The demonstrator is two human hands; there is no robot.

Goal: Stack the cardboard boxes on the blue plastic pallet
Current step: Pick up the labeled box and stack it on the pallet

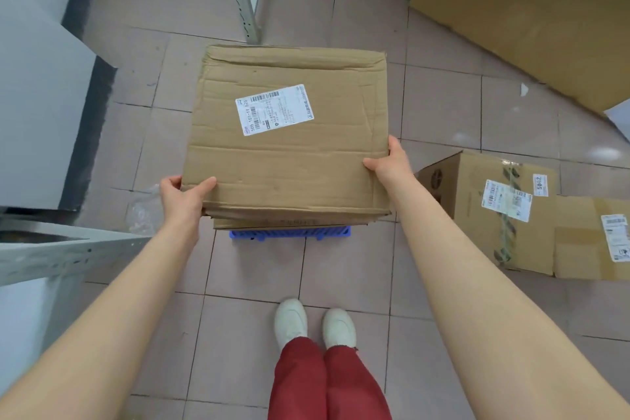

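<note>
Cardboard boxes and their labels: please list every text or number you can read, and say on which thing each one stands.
"505 101-19 525": white label on the held cardboard box, which both hands grip.
"5062": small white sticker on the box on the floor, digits uncertain.
Barcodes and fine print on these labels, and on the label of the flat box at the right edge: too small to read.
</note>
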